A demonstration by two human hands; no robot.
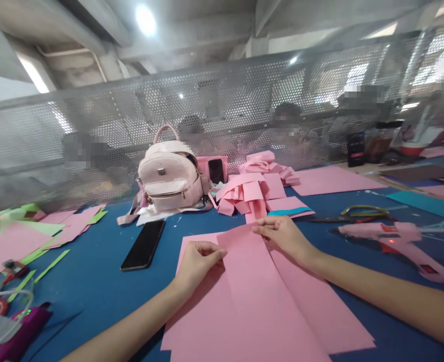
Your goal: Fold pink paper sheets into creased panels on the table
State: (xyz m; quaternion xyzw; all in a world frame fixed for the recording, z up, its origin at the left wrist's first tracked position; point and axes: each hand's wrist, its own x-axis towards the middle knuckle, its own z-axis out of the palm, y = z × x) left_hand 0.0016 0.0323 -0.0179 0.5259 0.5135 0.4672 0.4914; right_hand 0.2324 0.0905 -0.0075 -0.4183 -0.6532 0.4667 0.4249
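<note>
- Pink rectangular paper sheet (255,291): it lies in front of me, running from the bottom edge of my view away towards the middle, on top of other pink paper sheets (331,322) that show on both sides of it.
- My two hands are apart from each other, one at either side of the sheet's far end, each pinching it between thumb and fingers.
- My left hand (199,262) grips the left edge near the far end, fingers curled in and thumb pointing right; my bare left forearm (131,322) slants up from the bottom left.
- My right hand (285,238) has the far right corner, back of the hand upward, fingertips pointing left; my bare right forearm (387,289) comes in from the right edge.
- Just beyond the right hand, a loose heap of folded pink paper strips (240,193) sits on the blue surface (97,281).
- A black smartphone (142,245) lies screen up, left of my papers; a pale pink backpack (169,176) stands behind it, bearing a small metal plate (161,171) whose marking is too small to read.
- On my right, a pink glue gun (383,233) with a glowing red light lies near green-handled scissors (365,211).
</note>
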